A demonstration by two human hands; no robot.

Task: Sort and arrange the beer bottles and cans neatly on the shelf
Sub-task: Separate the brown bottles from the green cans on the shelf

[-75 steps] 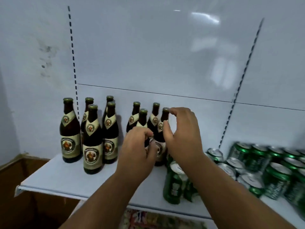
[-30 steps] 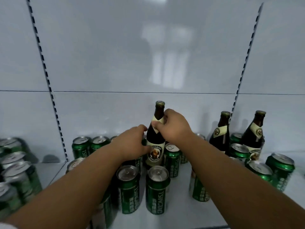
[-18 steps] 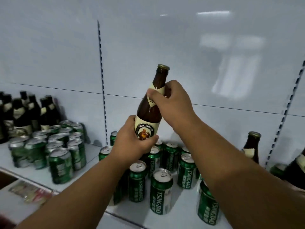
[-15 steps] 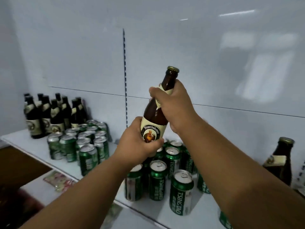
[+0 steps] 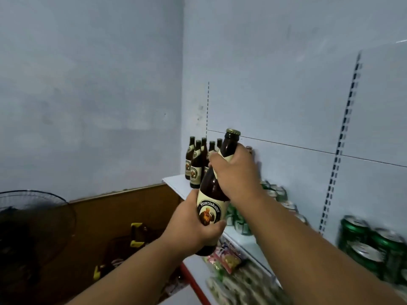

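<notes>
Both hands grasp a Franziskaner bottle [image 5: 217, 190] held off the shelf [image 5: 176, 186]: the left hand [image 5: 193, 225] grips its base, the right hand [image 5: 236, 172] its neck.

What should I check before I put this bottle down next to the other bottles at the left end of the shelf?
1. Grip: left hand holds the label, right hand holds the neck of the Franziskaner bottle: ok.
2. Cap on: ok.
3. Bottle upright: not ok, it tilts, still in the air.
4. Bottle group standing upright on the shelf: ok.
5. Free spot beside the group: cannot tell, the hands and bottle hide it.
6. Green cans clear of the path: cannot tell, the right forearm covers most of them.
</notes>
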